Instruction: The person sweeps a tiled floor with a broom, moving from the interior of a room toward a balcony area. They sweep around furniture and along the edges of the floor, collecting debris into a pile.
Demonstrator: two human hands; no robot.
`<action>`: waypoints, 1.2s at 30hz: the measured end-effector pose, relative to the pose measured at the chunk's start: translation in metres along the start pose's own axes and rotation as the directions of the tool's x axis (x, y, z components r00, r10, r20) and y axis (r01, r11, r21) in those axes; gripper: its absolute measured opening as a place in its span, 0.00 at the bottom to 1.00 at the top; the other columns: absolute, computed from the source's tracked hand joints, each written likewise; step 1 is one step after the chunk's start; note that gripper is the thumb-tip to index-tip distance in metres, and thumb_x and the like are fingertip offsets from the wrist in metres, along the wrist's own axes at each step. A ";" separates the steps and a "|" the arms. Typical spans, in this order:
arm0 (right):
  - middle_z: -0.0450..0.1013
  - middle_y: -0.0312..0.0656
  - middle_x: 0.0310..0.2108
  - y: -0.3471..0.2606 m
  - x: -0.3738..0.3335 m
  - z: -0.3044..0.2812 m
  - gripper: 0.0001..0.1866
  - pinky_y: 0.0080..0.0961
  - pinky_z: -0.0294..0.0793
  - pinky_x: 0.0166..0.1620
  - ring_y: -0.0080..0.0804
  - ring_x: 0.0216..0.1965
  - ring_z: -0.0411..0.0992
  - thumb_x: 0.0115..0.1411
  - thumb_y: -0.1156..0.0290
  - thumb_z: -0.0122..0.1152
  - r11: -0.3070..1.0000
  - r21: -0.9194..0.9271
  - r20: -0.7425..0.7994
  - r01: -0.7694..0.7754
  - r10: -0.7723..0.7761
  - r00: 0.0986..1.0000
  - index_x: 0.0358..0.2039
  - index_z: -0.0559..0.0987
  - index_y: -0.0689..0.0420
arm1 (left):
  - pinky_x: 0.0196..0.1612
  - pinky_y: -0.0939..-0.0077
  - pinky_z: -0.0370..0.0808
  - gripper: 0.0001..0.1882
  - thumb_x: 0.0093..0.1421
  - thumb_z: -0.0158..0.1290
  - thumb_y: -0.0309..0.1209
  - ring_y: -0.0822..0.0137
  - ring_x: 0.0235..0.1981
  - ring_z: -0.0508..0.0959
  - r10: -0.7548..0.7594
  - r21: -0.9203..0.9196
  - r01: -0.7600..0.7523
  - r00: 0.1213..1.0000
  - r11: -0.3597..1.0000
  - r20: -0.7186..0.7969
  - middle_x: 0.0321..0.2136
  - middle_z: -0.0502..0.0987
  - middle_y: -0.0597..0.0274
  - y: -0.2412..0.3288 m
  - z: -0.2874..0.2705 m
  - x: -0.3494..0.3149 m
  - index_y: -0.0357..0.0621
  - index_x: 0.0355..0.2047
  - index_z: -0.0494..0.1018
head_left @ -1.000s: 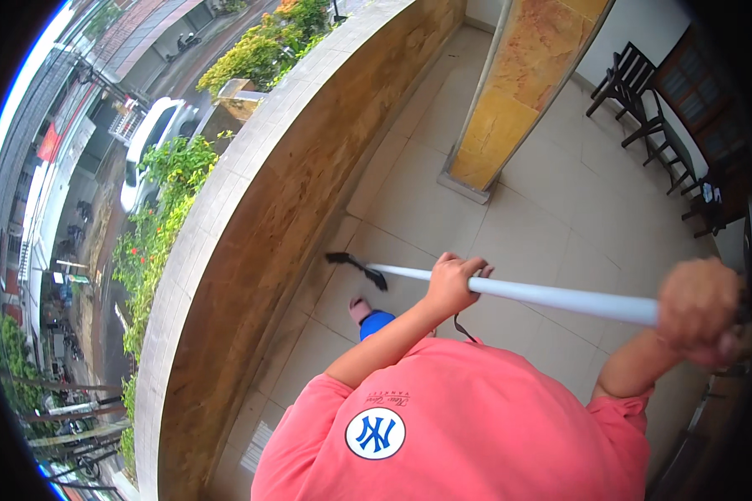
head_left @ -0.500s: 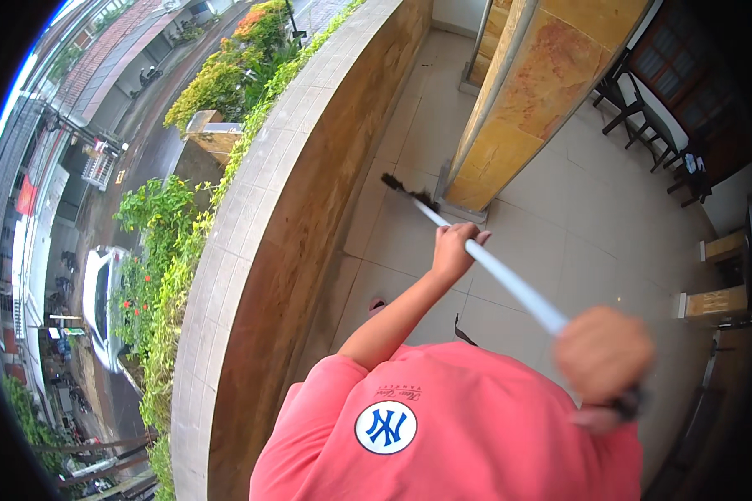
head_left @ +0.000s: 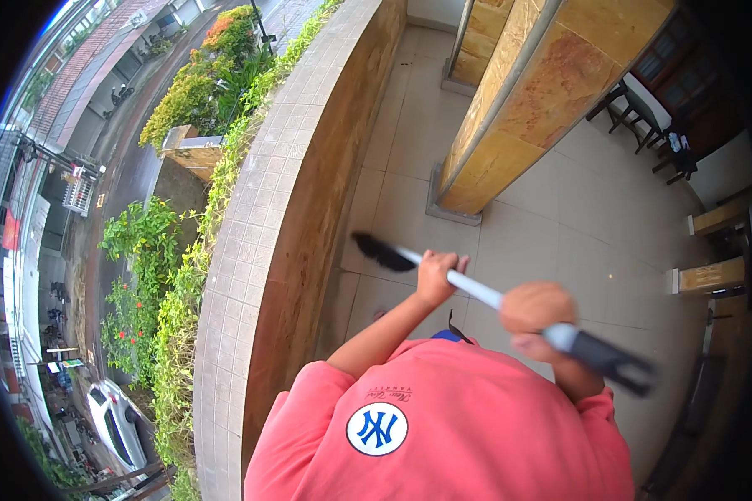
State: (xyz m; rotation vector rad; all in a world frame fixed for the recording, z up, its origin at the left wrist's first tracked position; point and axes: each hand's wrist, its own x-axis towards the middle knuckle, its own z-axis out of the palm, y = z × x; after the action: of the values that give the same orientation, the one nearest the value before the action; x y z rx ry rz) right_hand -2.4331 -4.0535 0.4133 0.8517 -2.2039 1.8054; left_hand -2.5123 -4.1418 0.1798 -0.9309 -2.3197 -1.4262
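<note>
I hold a broom (head_left: 479, 288) with a pale handle in both hands, slanting from the upper left to the lower right. My left hand (head_left: 437, 279) is wrapped round the handle just behind the dark bristles. Farther back along it, my right hand (head_left: 539, 311) is closed on the handle, smeared by motion. A black end grip (head_left: 612, 361) sticks out past that hand. The black bristle head (head_left: 384, 252) is over the tiled floor (head_left: 405, 179), beside the low wall; whether it touches the tiles I cannot tell.
A tile-topped low wall (head_left: 259, 217) runs along my left, with leafy plants (head_left: 180, 326) and a street beyond. A stone-clad pillar (head_left: 510, 125) on a grey base stands ahead. Dark chairs (head_left: 635, 113) line the far right.
The broom head has come back toward me, away from the pillar base. My right hand has moved left and upward, and the black end grip now shows behind it. The view has shifted slightly.
</note>
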 end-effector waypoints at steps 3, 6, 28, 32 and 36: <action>0.56 0.40 0.10 0.041 0.004 0.019 0.13 0.31 0.54 0.16 0.37 0.12 0.57 0.33 0.78 0.58 0.997 -0.079 0.181 -0.025 0.039 0.983 0.10 0.61 0.59 | 0.26 0.67 0.63 0.18 0.50 0.55 0.34 0.56 0.18 0.69 -0.102 -0.007 0.102 0.993 0.995 0.059 0.12 0.67 0.58 -0.047 0.024 0.008 0.45 0.10 0.61; 0.57 0.39 0.10 0.043 0.013 0.016 0.13 0.30 0.57 0.17 0.37 0.12 0.58 0.33 0.78 0.59 0.992 -0.123 0.131 0.043 -0.026 0.991 0.10 0.61 0.57 | 0.27 0.65 0.65 0.19 0.52 0.54 0.33 0.53 0.20 0.69 -0.084 -0.083 0.081 0.996 0.993 -0.031 0.12 0.67 0.54 -0.043 0.028 0.038 0.42 0.09 0.61; 0.61 0.38 0.08 0.143 0.129 -0.150 0.16 0.23 0.61 0.15 0.27 0.09 0.59 0.48 0.71 0.54 0.967 0.252 -0.043 -0.033 0.046 0.998 0.10 0.60 0.56 | 0.23 0.58 0.66 0.18 0.54 0.51 0.39 0.48 0.20 0.70 -0.291 -0.051 0.299 0.948 0.953 0.130 0.14 0.69 0.51 -0.120 0.083 0.162 0.41 0.13 0.66; 0.58 0.38 0.09 0.154 0.137 -0.170 0.15 0.25 0.59 0.16 0.30 0.10 0.59 0.44 0.76 0.55 0.998 0.045 0.043 0.052 -0.054 0.998 0.10 0.59 0.57 | 0.24 0.58 0.66 0.17 0.51 0.53 0.37 0.49 0.20 0.70 -0.268 -0.127 0.283 0.956 0.951 0.122 0.14 0.68 0.51 -0.146 0.121 0.220 0.40 0.12 0.66; 0.60 0.36 0.08 0.133 0.165 -0.210 0.13 0.25 0.64 0.18 0.29 0.10 0.61 0.44 0.73 0.57 0.974 -0.184 -0.223 0.133 -0.173 0.959 0.10 0.63 0.57 | 0.25 0.60 0.66 0.18 0.52 0.53 0.36 0.49 0.21 0.70 -0.226 -0.123 0.237 0.970 0.964 0.091 0.15 0.69 0.49 -0.112 0.114 0.280 0.38 0.12 0.65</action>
State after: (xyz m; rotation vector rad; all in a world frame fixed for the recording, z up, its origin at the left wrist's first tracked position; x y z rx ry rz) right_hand -2.6845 -3.8945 0.4314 0.7088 -2.0414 1.5379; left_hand -2.7851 -3.9704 0.1936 -0.7801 -2.4831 -1.6834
